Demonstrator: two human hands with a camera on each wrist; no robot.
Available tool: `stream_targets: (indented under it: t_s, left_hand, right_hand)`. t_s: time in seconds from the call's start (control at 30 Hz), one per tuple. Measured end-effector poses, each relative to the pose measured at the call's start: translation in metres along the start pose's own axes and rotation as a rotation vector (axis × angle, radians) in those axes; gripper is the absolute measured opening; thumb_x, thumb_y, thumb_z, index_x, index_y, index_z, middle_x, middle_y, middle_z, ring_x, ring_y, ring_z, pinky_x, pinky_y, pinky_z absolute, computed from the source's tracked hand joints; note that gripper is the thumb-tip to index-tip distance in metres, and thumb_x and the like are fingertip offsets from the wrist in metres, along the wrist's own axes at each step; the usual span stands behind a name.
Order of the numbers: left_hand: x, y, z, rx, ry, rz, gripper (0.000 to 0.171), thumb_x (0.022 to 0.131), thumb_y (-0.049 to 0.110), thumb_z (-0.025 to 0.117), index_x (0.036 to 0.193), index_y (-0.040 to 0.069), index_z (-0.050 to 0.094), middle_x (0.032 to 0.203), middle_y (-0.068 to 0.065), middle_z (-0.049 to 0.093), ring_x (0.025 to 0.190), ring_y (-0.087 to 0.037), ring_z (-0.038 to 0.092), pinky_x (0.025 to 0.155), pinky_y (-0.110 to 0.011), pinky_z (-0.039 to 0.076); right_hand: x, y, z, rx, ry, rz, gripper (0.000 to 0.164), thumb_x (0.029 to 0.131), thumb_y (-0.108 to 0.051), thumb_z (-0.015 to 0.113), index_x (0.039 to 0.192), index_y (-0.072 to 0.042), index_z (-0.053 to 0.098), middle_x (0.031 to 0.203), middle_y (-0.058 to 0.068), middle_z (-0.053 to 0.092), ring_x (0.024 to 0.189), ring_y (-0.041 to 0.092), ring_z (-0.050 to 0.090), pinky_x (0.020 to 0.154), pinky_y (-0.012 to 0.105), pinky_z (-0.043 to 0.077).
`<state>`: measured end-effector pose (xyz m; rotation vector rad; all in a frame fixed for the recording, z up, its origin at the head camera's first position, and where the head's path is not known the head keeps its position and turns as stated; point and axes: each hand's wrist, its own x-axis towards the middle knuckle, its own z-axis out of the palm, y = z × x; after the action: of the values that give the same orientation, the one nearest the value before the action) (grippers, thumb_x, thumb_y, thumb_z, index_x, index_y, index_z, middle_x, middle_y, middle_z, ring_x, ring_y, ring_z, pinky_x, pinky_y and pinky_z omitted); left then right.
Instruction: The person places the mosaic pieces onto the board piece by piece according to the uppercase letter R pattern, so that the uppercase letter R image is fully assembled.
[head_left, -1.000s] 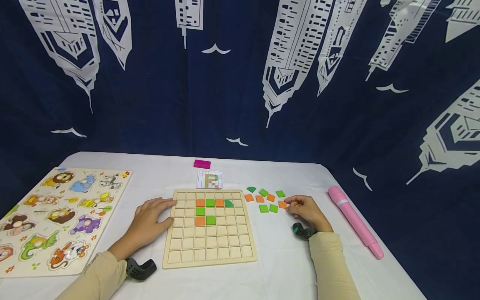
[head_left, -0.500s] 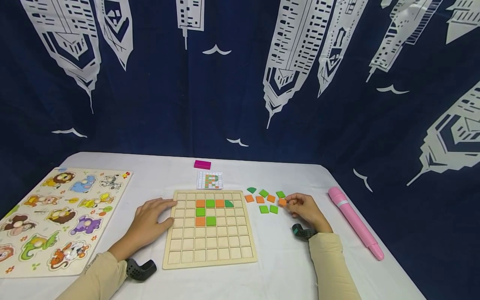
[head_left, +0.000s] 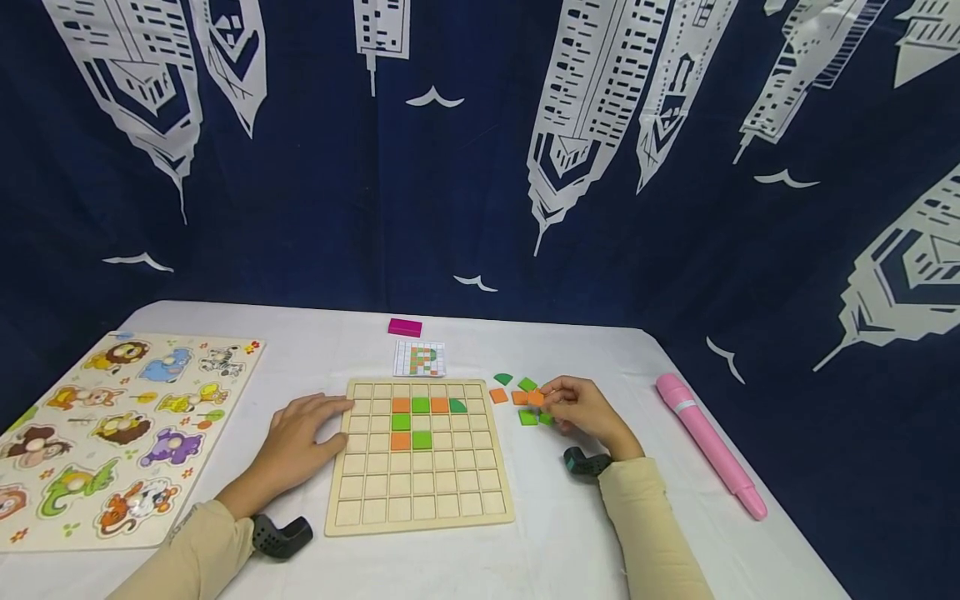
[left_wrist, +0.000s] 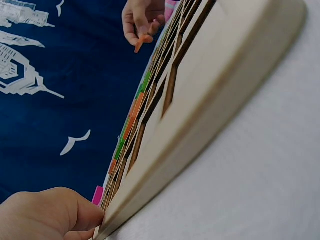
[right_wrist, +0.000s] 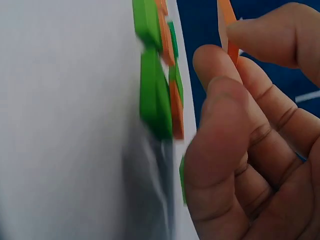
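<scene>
Card (head_left: 419,359) past the board's far edge has a printed grid w/ green/orange squares forming what looks like an "R". Board (head_left: 420,500) = pale wood, square cells w/ raised dividers, on a white cloth-covered table (head_left: 570,542); set in it: orange + green squares & a dk-green quarter-round. R hand (head_left: 588,410) pinches a thin, flat orange tile (right_wrist: 229,25) btwn thumb & fingertip, off the table, right of the board, near the loose tiles (head_left: 528,417) (green/orange squares, one dk-green quarter-round). L hand (head_left: 303,437) is spread fairly wide, tips touching the board's left rim. Smooth magenta block (head_left: 405,327) behind card; animal puzzle (head_left: 162,423) far left, pink tube (head_left: 712,446) far right. Navy cloth (head_left: 322,208) behind, printed w/ upside-down white towers.
</scene>
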<state>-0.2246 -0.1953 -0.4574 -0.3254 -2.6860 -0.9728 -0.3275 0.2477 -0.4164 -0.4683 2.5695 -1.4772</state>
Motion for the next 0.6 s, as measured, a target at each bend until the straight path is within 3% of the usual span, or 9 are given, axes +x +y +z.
stream_targets:
  t_s: [0.33,0.6]
  left_hand:
    - [0.0,0.0,-0.001,0.007,-0.005,-0.009,0.046,0.096,0.015,0.072,0.141,0.003,0.069,0.148,-0.021,0.064,0.146,-0.049,0.043,0.114,-0.068,0.028]
    - [0.0,0.0,0.0,0.003,0.0,0.003,0.046,0.096,0.015,0.071,0.14,0.003,0.07,0.147,-0.021,0.065,0.146,-0.05,0.044,0.114,-0.068,0.028]
  right_hand:
    - [0.009,-0.023,0.028,-0.053,-0.096,-0.069,0.027,0.088,0.007,0.069,0.115,0.01,0.068,0.086,0.009,0.076,0.06,0.011,0.053,0.055,0.023,0.047]
    - [0.006,-0.043,0.042,-0.059,-0.172,-0.119,0.025,0.09,0.005,0.072,0.115,0.01,0.068,0.089,0.016,0.077,0.064,0.013,0.057,0.056,0.024,0.048]
